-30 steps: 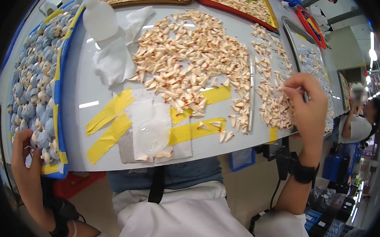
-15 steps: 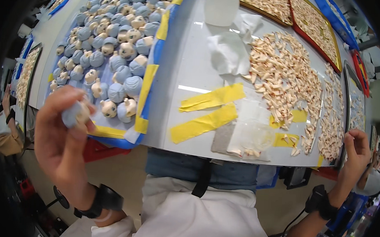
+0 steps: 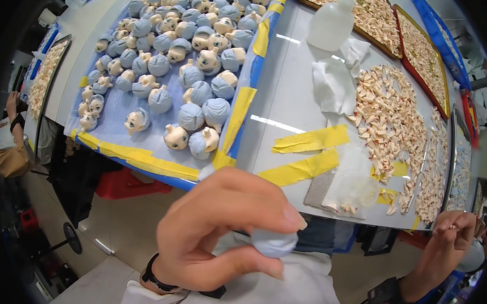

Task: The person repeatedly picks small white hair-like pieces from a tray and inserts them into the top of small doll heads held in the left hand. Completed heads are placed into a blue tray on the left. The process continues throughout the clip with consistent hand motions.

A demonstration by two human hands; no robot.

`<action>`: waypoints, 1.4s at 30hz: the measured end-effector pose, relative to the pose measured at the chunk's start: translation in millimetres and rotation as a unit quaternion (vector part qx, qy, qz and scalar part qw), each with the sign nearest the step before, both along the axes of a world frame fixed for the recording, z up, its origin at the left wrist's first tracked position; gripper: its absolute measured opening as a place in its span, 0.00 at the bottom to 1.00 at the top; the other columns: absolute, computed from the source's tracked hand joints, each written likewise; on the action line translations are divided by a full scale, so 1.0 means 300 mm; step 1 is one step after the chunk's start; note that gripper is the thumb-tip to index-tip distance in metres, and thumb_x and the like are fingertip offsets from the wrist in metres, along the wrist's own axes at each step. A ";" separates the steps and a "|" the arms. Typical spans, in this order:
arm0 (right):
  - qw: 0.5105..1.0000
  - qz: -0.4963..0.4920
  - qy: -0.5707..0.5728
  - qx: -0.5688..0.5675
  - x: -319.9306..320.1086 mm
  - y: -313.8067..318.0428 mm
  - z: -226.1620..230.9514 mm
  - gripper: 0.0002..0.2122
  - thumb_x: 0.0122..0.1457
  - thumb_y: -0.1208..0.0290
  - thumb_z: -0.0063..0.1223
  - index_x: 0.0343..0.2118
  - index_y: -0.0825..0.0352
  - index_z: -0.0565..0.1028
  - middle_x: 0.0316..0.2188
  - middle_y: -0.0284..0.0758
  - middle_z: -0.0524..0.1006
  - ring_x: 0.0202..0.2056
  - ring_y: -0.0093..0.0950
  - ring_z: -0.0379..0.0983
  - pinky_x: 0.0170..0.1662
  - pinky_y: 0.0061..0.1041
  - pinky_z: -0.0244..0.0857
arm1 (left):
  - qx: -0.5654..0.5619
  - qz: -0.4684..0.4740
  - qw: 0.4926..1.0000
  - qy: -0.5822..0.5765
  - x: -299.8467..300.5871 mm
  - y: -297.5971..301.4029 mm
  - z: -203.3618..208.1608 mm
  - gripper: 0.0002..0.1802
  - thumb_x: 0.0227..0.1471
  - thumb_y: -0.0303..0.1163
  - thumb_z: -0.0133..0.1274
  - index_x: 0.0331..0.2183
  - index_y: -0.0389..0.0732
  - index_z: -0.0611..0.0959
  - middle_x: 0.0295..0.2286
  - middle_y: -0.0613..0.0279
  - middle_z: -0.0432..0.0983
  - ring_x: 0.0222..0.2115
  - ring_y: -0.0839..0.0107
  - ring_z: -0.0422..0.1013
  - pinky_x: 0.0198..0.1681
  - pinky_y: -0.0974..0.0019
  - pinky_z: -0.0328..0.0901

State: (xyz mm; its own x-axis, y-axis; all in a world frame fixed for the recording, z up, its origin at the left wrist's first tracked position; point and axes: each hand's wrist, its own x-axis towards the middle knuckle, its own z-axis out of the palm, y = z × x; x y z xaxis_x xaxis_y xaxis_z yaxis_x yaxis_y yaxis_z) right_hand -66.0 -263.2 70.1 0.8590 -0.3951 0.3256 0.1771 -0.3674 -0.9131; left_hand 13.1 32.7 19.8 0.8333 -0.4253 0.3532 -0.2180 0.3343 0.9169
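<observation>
Two hands work near the table edge: the left hand pinches a blue-haired doll head close to the camera, while the right hand, far right, grips a small pale piece. Bringing both together steadily, aligned, seems wise.

Bare table between the doll-head tray and limb pile; bottle behind.
</observation>
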 end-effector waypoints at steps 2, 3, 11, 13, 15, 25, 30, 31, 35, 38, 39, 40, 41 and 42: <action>0.999 0.029 -0.016 0.035 0.014 0.062 0.016 0.16 0.45 0.65 0.62 0.27 0.64 0.64 0.21 0.31 0.67 0.23 0.18 0.60 0.25 0.12 0.54 | -0.046 -0.023 0.996 0.070 -0.022 -0.030 -0.003 0.18 0.41 0.26 0.60 0.34 0.32 0.71 0.31 0.48 0.66 0.27 0.60 0.74 0.24 0.71 0.72; 0.998 0.040 -0.022 0.051 0.021 0.085 0.018 0.16 0.45 0.65 0.62 0.26 0.64 0.64 0.21 0.32 0.67 0.22 0.18 0.60 0.24 0.12 0.54 | -0.062 -0.040 0.994 0.077 -0.023 -0.045 -0.016 0.19 0.40 0.26 0.60 0.34 0.31 0.71 0.31 0.48 0.65 0.27 0.58 0.74 0.25 0.70 0.72; 0.988 0.087 0.006 -0.128 0.118 0.154 0.025 0.09 0.45 0.80 0.57 0.28 0.70 0.68 0.25 0.41 0.72 0.25 0.25 0.69 0.29 0.18 0.64 | -0.097 -0.093 0.982 0.132 -0.046 -0.132 -0.057 0.14 0.46 0.31 0.56 0.31 0.31 0.73 0.34 0.50 0.63 0.34 0.49 0.72 0.32 0.63 0.74; 0.992 0.085 0.032 -0.093 0.137 0.164 0.023 0.08 0.48 0.77 0.56 0.28 0.71 0.68 0.26 0.41 0.72 0.26 0.24 0.67 0.30 0.19 0.63 | -0.117 -0.067 0.979 0.152 -0.056 -0.143 -0.049 0.11 0.45 0.29 0.57 0.29 0.33 0.74 0.33 0.51 0.62 0.33 0.50 0.72 0.32 0.63 0.74; 0.989 0.112 0.036 -0.095 0.161 0.163 0.012 0.07 0.46 0.82 0.55 0.27 0.72 0.69 0.24 0.40 0.72 0.25 0.24 0.67 0.30 0.19 0.63 | -0.131 -0.043 0.974 0.181 -0.070 -0.149 -0.037 0.09 0.43 0.27 0.58 0.25 0.34 0.75 0.33 0.53 0.60 0.32 0.52 0.73 0.32 0.63 0.73; 0.939 0.218 0.135 -0.228 0.219 0.215 0.019 0.09 0.33 0.87 0.55 0.21 0.71 0.72 0.23 0.35 0.68 0.27 0.24 0.64 0.31 0.19 0.55 | -0.118 -0.094 0.977 0.153 -0.038 -0.144 -0.050 0.07 0.40 0.27 0.60 0.24 0.36 0.78 0.31 0.46 0.67 0.28 0.58 0.73 0.31 0.66 0.70; 0.923 0.214 0.042 -0.316 0.234 0.282 0.012 0.09 0.32 0.86 0.55 0.21 0.70 0.72 0.21 0.33 0.65 0.25 0.24 0.61 0.29 0.19 0.53 | -0.168 -0.121 0.966 0.156 -0.032 -0.137 -0.078 0.10 0.41 0.25 0.60 0.29 0.33 0.77 0.31 0.46 0.68 0.29 0.56 0.73 0.32 0.65 0.71; 0.920 0.206 0.039 -0.332 0.236 0.290 0.018 0.09 0.32 0.86 0.55 0.20 0.70 0.72 0.21 0.33 0.65 0.25 0.24 0.60 0.29 0.19 0.53 | -0.184 -0.110 0.961 0.173 -0.044 -0.147 -0.075 0.11 0.41 0.25 0.60 0.30 0.33 0.77 0.31 0.46 0.68 0.29 0.56 0.73 0.32 0.65 0.71; 0.910 0.163 0.110 -0.366 0.235 0.269 0.040 0.09 0.31 0.87 0.55 0.20 0.70 0.72 0.21 0.33 0.63 0.25 0.24 0.59 0.29 0.19 0.53 | -0.172 -0.096 0.957 0.215 -0.054 -0.149 -0.051 0.14 0.40 0.25 0.60 0.32 0.32 0.75 0.32 0.45 0.67 0.31 0.54 0.73 0.31 0.65 0.71; 0.917 0.152 0.093 -0.357 0.227 0.273 0.028 0.09 0.31 0.87 0.55 0.20 0.70 0.72 0.21 0.33 0.64 0.25 0.24 0.60 0.29 0.19 0.53 | -0.147 -0.096 0.958 0.226 -0.054 -0.158 -0.035 0.14 0.40 0.26 0.60 0.31 0.32 0.74 0.33 0.44 0.67 0.31 0.54 0.73 0.30 0.66 0.72; 0.919 0.149 0.086 -0.354 0.224 0.273 0.022 0.10 0.31 0.87 0.55 0.20 0.70 0.72 0.21 0.33 0.64 0.26 0.24 0.60 0.30 0.19 0.53 | -0.142 -0.102 0.960 0.220 -0.053 -0.158 -0.038 0.14 0.41 0.26 0.60 0.30 0.32 0.74 0.33 0.44 0.66 0.31 0.54 0.73 0.29 0.67 0.72; 0.922 0.138 0.075 -0.353 0.219 0.272 0.016 0.10 0.32 0.87 0.55 0.21 0.70 0.72 0.21 0.32 0.64 0.26 0.24 0.60 0.30 0.19 0.53 | -0.143 -0.118 0.963 0.197 -0.050 -0.151 -0.055 0.14 0.41 0.26 0.60 0.30 0.32 0.73 0.33 0.43 0.66 0.30 0.54 0.73 0.28 0.67 0.72; 0.925 0.127 0.064 -0.352 0.215 0.270 0.009 0.10 0.32 0.87 0.56 0.21 0.70 0.72 0.21 0.32 0.64 0.26 0.24 0.60 0.30 0.19 0.53 | -0.142 -0.120 0.964 0.191 -0.050 -0.149 -0.057 0.15 0.41 0.26 0.60 0.31 0.32 0.73 0.33 0.43 0.66 0.29 0.55 0.73 0.28 0.68 0.72; 0.928 0.108 0.047 -0.352 0.209 0.267 0.005 0.10 0.33 0.86 0.56 0.22 0.70 0.71 0.21 0.32 0.64 0.26 0.24 0.60 0.30 0.18 0.53 | -0.139 -0.123 0.965 0.184 -0.049 -0.148 -0.054 0.15 0.41 0.27 0.60 0.31 0.32 0.73 0.33 0.43 0.66 0.29 0.56 0.74 0.27 0.68 0.71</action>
